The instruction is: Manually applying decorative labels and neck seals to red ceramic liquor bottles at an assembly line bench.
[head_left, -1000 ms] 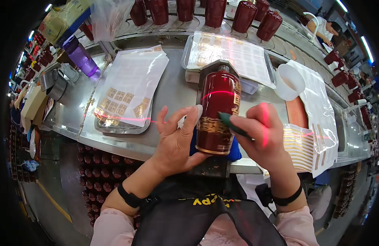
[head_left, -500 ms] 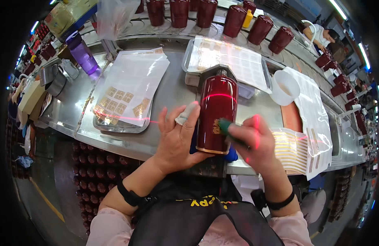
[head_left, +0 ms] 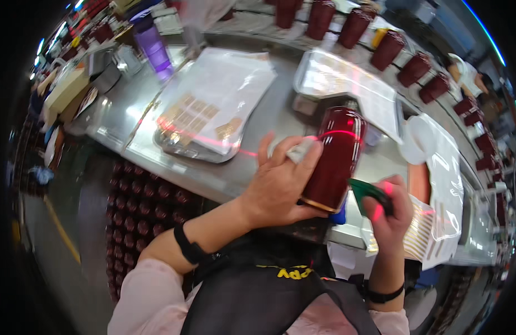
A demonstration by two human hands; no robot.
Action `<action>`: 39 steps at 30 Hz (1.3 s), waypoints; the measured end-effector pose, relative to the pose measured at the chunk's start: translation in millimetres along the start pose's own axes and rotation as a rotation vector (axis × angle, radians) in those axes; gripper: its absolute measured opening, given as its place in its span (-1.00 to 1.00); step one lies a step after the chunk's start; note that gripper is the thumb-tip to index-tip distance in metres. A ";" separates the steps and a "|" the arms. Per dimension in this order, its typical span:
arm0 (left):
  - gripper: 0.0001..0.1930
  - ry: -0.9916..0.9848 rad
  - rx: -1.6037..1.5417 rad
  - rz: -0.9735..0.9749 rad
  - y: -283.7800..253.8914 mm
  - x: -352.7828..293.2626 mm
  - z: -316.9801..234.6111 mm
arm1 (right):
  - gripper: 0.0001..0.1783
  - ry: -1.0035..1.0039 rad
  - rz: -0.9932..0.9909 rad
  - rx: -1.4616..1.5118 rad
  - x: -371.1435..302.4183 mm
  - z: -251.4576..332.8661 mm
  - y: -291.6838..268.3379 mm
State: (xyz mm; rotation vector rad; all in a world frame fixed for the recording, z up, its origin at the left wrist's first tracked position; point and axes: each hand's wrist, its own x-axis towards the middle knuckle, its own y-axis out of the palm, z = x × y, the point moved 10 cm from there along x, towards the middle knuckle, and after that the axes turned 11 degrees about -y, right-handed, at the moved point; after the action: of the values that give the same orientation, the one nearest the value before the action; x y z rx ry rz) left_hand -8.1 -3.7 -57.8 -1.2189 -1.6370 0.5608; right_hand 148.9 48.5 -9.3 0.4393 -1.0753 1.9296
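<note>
A glossy dark red bottle (head_left: 336,162) with a gold line round its base lies tilted in a dark holder (head_left: 316,109). My left hand (head_left: 277,184) is closed against the bottle's left side, thumb near the base. A white wrap (head_left: 294,149) covers one of its fingers. In my right hand (head_left: 393,215) is a green scraper (head_left: 360,192), gripped between thumb and fingers. The scraper's blade is by the bottle's lower right edge; whether it touches is blurred. No gold emblem shows on the bottle's visible face.
On the steel bench, a tray (head_left: 199,153) bears sheets with gold decals (head_left: 193,111). Another decal-covered tray (head_left: 347,84) stands behind the bottle, near a white tub (head_left: 419,138). Striped gold sheets (head_left: 417,229) lie at right. Red bottles (head_left: 387,50) line the conveyor; a purple bottle (head_left: 151,44) stands left.
The green scraper has gone from the bottle's front to its right edge. The gold emblem that showed on the bottle is out of sight. The whole view has swung, shifting things rightward.
</note>
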 end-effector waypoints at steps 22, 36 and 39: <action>-0.67 -0.890 0.580 -0.015 -125.3 -52.4 316.9 | -0.81 0.259 -0.086 0.027 -40.6 -40.9 -8.9; -0.85 -0.324 0.768 -0.267 -141.5 -49.0 246.8 | -0.78 0.172 -0.109 -0.034 -28.2 -25.3 -10.7; -0.87 -0.334 0.644 -0.303 -152.0 -52.0 244.8 | -0.74 0.161 -0.117 -0.018 -28.8 -22.2 -13.6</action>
State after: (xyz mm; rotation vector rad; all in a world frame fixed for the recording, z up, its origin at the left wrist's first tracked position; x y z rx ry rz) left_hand -294.3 -65.5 -59.0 -0.4120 -1.6775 1.0341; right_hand 178.6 55.4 -33.4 0.3238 -0.9423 1.8177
